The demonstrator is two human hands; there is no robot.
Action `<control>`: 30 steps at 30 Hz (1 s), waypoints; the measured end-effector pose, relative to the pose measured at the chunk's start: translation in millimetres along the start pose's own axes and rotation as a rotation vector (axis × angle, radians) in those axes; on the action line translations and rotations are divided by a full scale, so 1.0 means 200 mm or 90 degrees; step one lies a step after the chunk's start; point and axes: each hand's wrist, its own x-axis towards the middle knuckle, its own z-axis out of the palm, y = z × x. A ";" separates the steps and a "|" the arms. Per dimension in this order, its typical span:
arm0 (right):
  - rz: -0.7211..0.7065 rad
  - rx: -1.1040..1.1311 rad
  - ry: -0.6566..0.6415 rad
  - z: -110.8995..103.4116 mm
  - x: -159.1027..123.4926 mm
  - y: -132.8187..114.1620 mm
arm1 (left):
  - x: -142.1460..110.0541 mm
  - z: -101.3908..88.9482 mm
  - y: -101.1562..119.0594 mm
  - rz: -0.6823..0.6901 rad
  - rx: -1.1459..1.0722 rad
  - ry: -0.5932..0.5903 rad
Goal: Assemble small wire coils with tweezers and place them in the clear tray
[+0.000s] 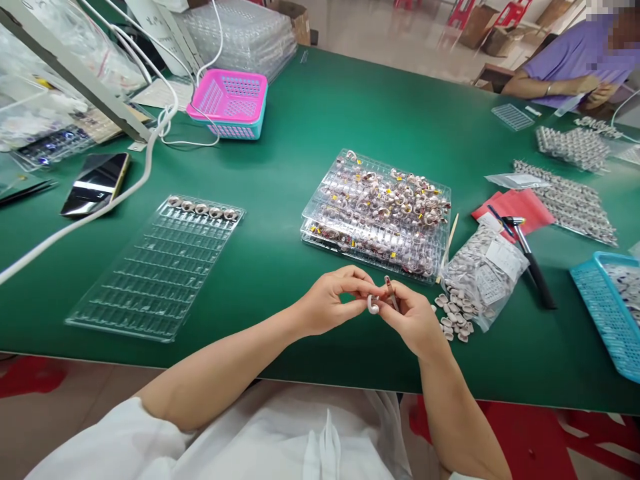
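Above the green table, my left hand (340,300) is closed, pinching a small white curved piece (373,305) between thumb and fingertips. My right hand (415,317) meets it from the other side, its fingertips closed around a thin brown-and-white strip (389,288). Fingers partly cover both parts, so whether they are joined I cannot tell. Just beyond my hands are stacked clear trays (375,207) full of small white parts with brown and yellow bits. To the left lies a clear slotted tray (145,273) with several ring-like parts (201,209) along its far row.
Loose white pieces (455,317) spill beside a plastic bag (485,270). A hammer (533,267), red packet (525,212) and blue basket (607,320) are at right. A pink basket (230,107), phone (95,185) and white cable (149,157) lie left. Another person (575,73) sits opposite.
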 end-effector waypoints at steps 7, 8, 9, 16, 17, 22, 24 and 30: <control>0.002 0.187 0.037 0.01 0.03 0.09 | -0.02 0.05 -0.03 0.070 0.029 0.106; 0.002 0.215 0.045 0.02 0.03 0.09 | -0.02 0.06 -0.04 0.040 0.007 0.119; 0.002 0.236 0.053 0.03 0.04 0.09 | -0.02 0.07 -0.04 -0.002 -0.030 0.129; -0.063 0.199 0.145 0.10 0.02 0.04 | 0.00 0.10 -0.02 -0.232 -0.352 0.132; -0.077 0.175 0.165 0.10 0.02 0.04 | 0.00 0.10 -0.01 -0.235 -0.363 0.138; -0.100 0.107 0.206 0.12 0.00 0.03 | -0.02 0.12 -0.02 -0.220 -0.340 0.154; -0.101 0.088 0.202 0.12 -0.01 0.03 | -0.02 0.12 -0.02 -0.221 -0.339 0.149; -0.187 -0.080 0.212 0.10 -0.02 0.03 | -0.01 0.10 -0.01 -0.233 -0.339 0.104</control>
